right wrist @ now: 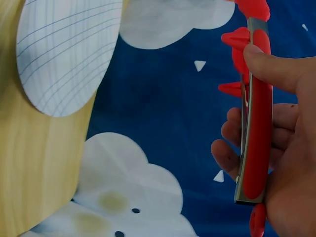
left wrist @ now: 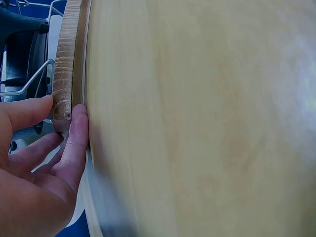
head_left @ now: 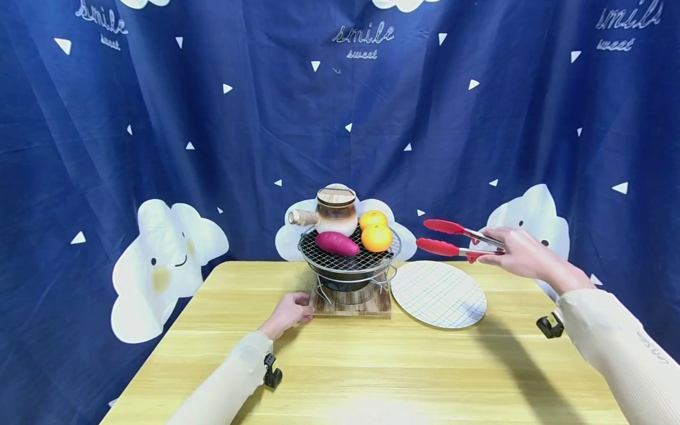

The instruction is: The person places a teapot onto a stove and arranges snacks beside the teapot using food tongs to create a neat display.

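My left hand [head_left: 289,313] grips the near left corner of a wooden board [head_left: 379,307]; in the left wrist view its thumb and fingers [left wrist: 74,148] lie on either side of the board's edge [left wrist: 63,74]. A round black tabletop grill [head_left: 347,274] with a wire mesh stands on that board. On the mesh sit a purple sweet potato [head_left: 336,243], two oranges [head_left: 377,238] and a lidded side-handled pot [head_left: 334,218]. At the right, my right hand [head_left: 517,251] holds red-tipped tongs [head_left: 443,247] in the air, their arms apart with nothing between the tips.
A round white plate [head_left: 438,295] with a grid pattern lies right of the grill, below the tongs. Everything stands on a light wooden table [head_left: 340,360]. A blue curtain [head_left: 255,118] with clouds and triangles hangs behind the table.
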Demonstrator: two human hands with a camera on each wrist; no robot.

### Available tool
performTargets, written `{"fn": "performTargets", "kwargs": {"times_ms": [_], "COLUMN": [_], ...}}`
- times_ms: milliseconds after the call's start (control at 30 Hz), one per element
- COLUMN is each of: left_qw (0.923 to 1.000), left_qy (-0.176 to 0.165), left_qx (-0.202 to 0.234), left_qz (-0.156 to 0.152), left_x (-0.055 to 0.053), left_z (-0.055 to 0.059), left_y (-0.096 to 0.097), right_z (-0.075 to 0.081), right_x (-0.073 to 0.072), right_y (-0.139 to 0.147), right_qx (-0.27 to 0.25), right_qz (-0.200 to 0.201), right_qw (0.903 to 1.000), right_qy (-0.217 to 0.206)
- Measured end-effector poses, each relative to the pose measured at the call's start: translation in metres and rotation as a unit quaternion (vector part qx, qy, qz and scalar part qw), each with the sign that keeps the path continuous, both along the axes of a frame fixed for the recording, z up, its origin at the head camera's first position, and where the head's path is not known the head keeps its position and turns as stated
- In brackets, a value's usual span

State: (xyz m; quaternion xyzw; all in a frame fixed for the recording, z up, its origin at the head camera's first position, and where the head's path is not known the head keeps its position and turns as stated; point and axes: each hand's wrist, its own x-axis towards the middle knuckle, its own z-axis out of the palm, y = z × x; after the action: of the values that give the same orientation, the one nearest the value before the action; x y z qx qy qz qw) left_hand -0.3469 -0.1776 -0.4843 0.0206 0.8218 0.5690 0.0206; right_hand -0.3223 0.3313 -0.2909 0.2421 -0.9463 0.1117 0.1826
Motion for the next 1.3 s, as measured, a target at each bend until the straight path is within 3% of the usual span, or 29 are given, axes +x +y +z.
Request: {"fn": "performTargets", "kwargs": {"times_ms": [567, 1300], "left_qw": [0.9999, 0.9999], "left_qy": [0.001, 0.002], "left_qx": [0.004, 0.005], "left_qz": [-0.009, -0.012], "left_x": [0.001, 0.006], "left_z": [0.0, 0.004], "left_y": [-0.001, 0.0], "right_z": [-0.041, -0.094], "right_x": [-0.002, 0.001], "right_y": [0.034, 0.066], "right_qx": [-0.037, -0.061], "right_qz": [-0.029, -0.021], "right_qw": [0.9987, 0.9972], "right_qy": [-0.019, -0.037]}}
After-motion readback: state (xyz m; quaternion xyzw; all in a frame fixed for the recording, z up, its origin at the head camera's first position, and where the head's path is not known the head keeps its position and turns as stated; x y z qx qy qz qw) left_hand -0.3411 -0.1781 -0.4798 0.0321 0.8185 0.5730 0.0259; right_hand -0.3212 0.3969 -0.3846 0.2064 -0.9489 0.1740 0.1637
